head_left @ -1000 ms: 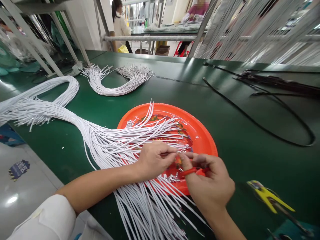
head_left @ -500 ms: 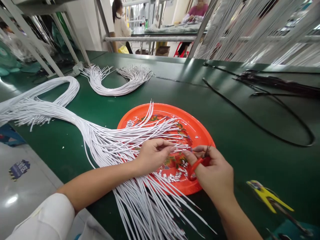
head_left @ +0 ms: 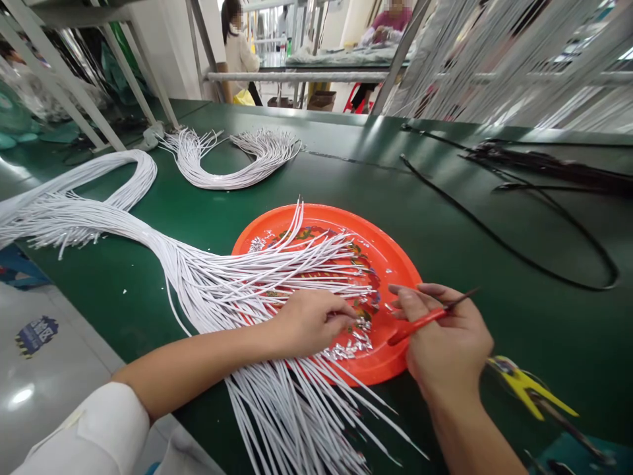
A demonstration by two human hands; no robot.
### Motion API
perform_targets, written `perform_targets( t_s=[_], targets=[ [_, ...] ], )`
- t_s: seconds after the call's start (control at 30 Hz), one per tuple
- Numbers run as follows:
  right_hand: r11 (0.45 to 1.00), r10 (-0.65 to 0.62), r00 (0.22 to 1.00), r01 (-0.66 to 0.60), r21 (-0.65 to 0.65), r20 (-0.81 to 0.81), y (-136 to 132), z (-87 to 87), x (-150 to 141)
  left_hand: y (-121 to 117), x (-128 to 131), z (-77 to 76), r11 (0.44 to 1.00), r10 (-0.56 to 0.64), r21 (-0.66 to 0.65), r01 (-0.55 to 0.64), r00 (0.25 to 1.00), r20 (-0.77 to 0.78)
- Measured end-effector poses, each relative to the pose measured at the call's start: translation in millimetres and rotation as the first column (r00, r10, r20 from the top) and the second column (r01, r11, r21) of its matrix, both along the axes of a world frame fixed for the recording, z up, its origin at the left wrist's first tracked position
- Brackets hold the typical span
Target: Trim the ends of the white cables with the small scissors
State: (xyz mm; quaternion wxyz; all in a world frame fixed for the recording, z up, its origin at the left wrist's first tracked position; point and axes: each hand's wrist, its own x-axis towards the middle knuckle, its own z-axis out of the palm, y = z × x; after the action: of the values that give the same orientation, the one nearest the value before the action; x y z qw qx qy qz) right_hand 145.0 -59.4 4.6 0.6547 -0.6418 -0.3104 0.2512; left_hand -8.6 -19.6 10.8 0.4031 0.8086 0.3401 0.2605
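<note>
A large bundle of white cables (head_left: 212, 277) fans out over the orange-red tray (head_left: 405, 264), its loose ends lying across the tray and the table. Small silvery pieces (head_left: 353, 346) are scattered in the tray. Just above them my left hand (head_left: 316, 323) is closed with thumb and fingers together at the pile; what lies between the fingertips is hidden. At the tray's right rim, my right hand (head_left: 448, 336) holds red-handled scissors (head_left: 428, 321), their dark point aimed up and right. Its thumb and forefinger stretch out over the tray.
More white cable bundles (head_left: 237, 175) lie at the back left of the green table (head_left: 346, 178). Black cables (head_left: 554, 165) curve across the right side. A yellow-handled tool (head_left: 529, 386) lies beyond my right wrist. Behind the table stand metal frames and two people (head_left: 242, 56).
My left hand has left the cable ends and moved down to the silvery pieces. My right hand has drawn back rightward, turning the scissors so the point faces away from the cables.
</note>
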Motion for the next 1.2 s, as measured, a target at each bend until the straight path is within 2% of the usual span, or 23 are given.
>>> perform_targets(
  t_s=[0.07, 0.13, 0.33, 0.5, 0.57, 0.67, 0.77, 0.83, 0.9, 0.93, 0.97, 1.07, 1.13, 1.2],
  targets=[
    [1.000, 0.006, 1.000, -0.006, -0.003, -0.012, 2, -6.2, 4, -1, -1, 2.0, 0.992, -0.085, 0.088, 0.095, 0.991, -0.104],
    [1.000, 0.011, 1.000, -0.011, -0.012, -0.009, 4, -10.7, 6, -2, -2, 3.8, 0.982, -0.131, 0.108, 0.154, 0.972, -0.194],
    [1.000, 0.008, 0.999, -0.009, -0.011, -0.042, 7, -11.2, 7, -2, -3, 9.8, 0.963, -0.247, 0.032, 0.267, 0.927, -0.282],
    [0.999, 0.044, 0.997, -0.043, 0.009, -0.064, 7, -8.6, 6, -5, -7, 23.7, 0.962, -0.272, -0.096, 0.255, 0.919, -0.285],
    [0.999, 0.052, 0.995, -0.051, 0.012, -0.087, 7, -8.6, 6, -10, -13, 31.1, 0.936, -0.352, -0.123, 0.331, 0.902, -0.249],
    [0.997, 0.075, 0.988, -0.072, 0.025, -0.134, 8, -9.6, 6, -18, -24, 40.7, 0.858, -0.510, -0.082, 0.507, 0.825, -0.244],
    [0.997, 0.074, 0.986, -0.070, 0.036, -0.150, 9, -10.9, 6, -17, -28, 45.6, 0.814, -0.575, -0.051, 0.579, 0.791, -0.210],
    [0.997, 0.066, 0.986, -0.061, 0.039, -0.155, 10, -11.7, 7, -8, -22, 44.3, 0.840, -0.537, -0.020, 0.543, 0.823, -0.184],
    [0.997, 0.063, 0.986, -0.057, 0.042, -0.157, 10, -12.4, 7, 4, -9, 38.5, 0.934, -0.329, 0.056, 0.353, 0.911, -0.249],
    [0.998, 0.062, 0.986, -0.056, 0.043, -0.157, 10, -12.8, 8, 11, -2, 34.0, 0.954, -0.224, 0.128, 0.272, 0.927, -0.301],
    [0.998, 0.061, 0.986, -0.054, 0.044, -0.156, 10, -13.3, 8, 17, 5, 28.9, 0.954, -0.133, 0.210, 0.213, 0.931, -0.341],
    [0.997, 0.062, 0.987, -0.055, 0.046, -0.152, 10, -14.9, 9, 30, 23, 12.1, 0.897, 0.005, 0.391, 0.208, 0.879, -0.477],
    [0.997, 0.072, 0.986, -0.066, 0.047, -0.152, 10, -15.5, 10, 34, 28, 3.3, 0.881, 0.041, 0.411, 0.235, 0.828, -0.559],
    [0.996, 0.085, 0.985, -0.079, 0.044, -0.153, 9, -15.0, 10, 35, 30, -1.2, 0.876, 0.061, 0.425, 0.229, 0.821, -0.568]
  ],
)
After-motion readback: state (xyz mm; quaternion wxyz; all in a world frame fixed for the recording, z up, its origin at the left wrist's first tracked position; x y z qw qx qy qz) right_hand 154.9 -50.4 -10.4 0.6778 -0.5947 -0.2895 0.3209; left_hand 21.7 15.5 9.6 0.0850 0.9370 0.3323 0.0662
